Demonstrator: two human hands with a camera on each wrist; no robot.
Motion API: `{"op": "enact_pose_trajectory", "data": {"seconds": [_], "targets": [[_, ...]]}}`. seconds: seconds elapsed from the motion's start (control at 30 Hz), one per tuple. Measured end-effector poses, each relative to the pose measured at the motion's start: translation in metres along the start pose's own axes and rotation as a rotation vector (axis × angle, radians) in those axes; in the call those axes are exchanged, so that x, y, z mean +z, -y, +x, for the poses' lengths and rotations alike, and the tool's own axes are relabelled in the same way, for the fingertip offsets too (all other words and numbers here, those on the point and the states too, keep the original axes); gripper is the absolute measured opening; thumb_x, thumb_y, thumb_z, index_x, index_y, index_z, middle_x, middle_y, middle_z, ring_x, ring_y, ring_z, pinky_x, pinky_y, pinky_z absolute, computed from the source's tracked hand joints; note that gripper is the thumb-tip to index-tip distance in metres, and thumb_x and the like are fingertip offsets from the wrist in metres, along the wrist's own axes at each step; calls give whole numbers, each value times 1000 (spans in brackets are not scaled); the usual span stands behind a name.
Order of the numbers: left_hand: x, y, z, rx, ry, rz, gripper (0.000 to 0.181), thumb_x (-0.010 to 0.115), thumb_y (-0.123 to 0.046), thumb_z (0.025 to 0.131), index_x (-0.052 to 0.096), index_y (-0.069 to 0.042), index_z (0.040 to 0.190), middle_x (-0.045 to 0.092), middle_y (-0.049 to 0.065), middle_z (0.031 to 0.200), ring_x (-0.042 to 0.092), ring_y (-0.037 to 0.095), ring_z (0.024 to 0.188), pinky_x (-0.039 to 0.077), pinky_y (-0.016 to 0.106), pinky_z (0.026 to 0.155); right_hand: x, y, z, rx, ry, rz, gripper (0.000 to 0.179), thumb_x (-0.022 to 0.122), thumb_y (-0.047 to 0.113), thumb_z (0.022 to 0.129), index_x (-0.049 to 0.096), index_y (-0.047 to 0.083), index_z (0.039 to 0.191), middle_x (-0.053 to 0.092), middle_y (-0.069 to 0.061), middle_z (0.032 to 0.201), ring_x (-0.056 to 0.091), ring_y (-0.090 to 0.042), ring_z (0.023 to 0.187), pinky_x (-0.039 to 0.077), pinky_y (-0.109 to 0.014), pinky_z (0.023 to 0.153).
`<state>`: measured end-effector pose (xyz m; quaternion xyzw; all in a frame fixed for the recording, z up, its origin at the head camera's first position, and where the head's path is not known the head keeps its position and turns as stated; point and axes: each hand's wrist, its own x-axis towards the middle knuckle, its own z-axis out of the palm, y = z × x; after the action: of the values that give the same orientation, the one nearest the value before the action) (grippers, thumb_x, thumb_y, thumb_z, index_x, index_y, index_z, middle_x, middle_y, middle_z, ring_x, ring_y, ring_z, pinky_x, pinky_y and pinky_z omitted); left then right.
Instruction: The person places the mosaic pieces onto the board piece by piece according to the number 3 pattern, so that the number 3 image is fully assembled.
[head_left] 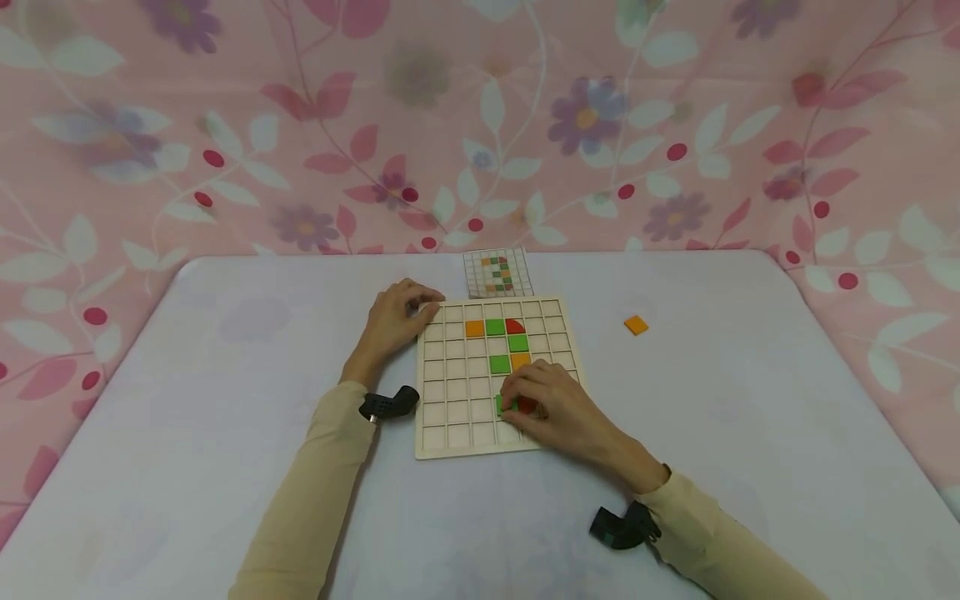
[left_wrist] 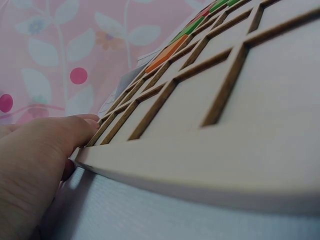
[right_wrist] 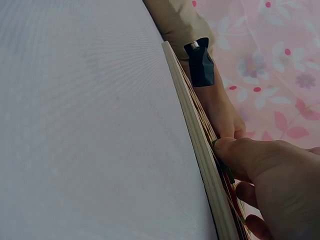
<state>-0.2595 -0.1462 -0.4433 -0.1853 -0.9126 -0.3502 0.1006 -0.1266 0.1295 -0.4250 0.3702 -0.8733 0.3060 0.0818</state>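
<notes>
A pale wooden grid board (head_left: 456, 412) lies on the white-covered table. My left hand (head_left: 397, 317) holds its far left corner; in the left wrist view the fingers (left_wrist: 75, 130) are at that corner. Over the lower middle of the board, my right hand (head_left: 558, 412) pinches a green square tile (head_left: 501, 406) at a cell, its fingertips covering part of it. Beside that tile a red tile (head_left: 527, 406) shows partly under the hand. Farther up sit an orange square (head_left: 475, 328), a red quarter-round tile (head_left: 514, 326), another orange square (head_left: 521, 361) and several green squares (head_left: 499, 364).
A pattern card (head_left: 480, 279) with a small coloured grid lies behind the board's far edge. To the right, a loose orange tile (head_left: 636, 325) rests on the table (head_left: 720, 367). A pink floral cloth (head_left: 465, 125) hangs behind. Each wrist wears a black camera (head_left: 626, 527).
</notes>
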Motion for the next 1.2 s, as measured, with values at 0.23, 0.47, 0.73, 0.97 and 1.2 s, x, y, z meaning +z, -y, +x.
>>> {"op": "enact_pose_trajectory", "data": {"seconds": [0.23,0.47,0.73,0.97,1.2], "targets": [[0,-2,3,4,-1,-8,18,64,-26,90,72,-18,104,64,5,99,53,21,88,33,40,81,-1,0,0,3,-6,3,12,75,23,81,65,24,88,63,13,99,49,-7,97,37,-30,84],[0,-3,5,0,6,-6,18,63,-27,90,72,-18,104,64,4,99,53,21,88,33,38,81,-3,0,0,43,17,10,11,74,25,82,65,25,88,63,14,100,49,-5,99,37,-28,87],[-1,-5,4,-6,8,-12,18,64,-25,90,73,-17,103,65,6,99,53,22,87,34,41,81,1,-3,-2,-6,-17,11,11,75,25,81,65,25,87,64,12,99,50,-7,98,36,-29,83],[-1,-4,3,10,-5,-4,17,65,-23,89,73,-16,102,65,6,96,53,21,83,34,40,79,0,-1,-1,-4,-9,20,10,74,26,82,65,25,87,65,10,101,50,-8,99,35,-29,83],[-1,-2,1,-4,-8,-2,17,65,-23,89,73,-16,102,65,6,97,53,21,85,34,38,79,2,-1,-1,-8,-10,18,10,74,26,82,65,25,86,65,10,101,48,-6,97,34,-29,82]]}}
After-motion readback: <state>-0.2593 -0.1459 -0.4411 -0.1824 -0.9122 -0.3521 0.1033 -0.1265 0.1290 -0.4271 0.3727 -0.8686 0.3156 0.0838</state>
